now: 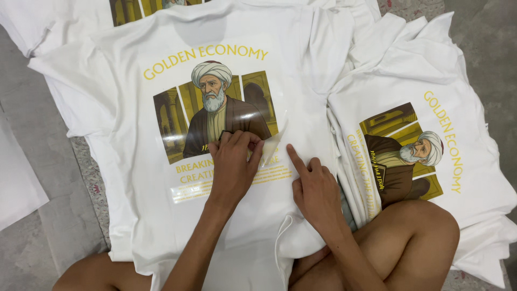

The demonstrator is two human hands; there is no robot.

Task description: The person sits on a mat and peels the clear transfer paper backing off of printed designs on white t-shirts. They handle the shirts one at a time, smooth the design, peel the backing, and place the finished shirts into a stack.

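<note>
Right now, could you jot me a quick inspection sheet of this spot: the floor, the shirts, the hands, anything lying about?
Surface: grey floor with a patterned mat under the shirts.
Job's things: white printed shirt spread flat; clear transfer film partly lifted at its lower right corner.
Clutter: stack of printed shirts on the right; more shirts at the top.
Grippers: left hand pinches the film; right hand presses the shirt with its forefinger.
Cables: nothing seen.
Surroundings: the person's bare knees at the bottom edge.

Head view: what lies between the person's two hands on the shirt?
Between left hand and right hand, a lifted clear film edge over white shirt; seen in head view.
</note>
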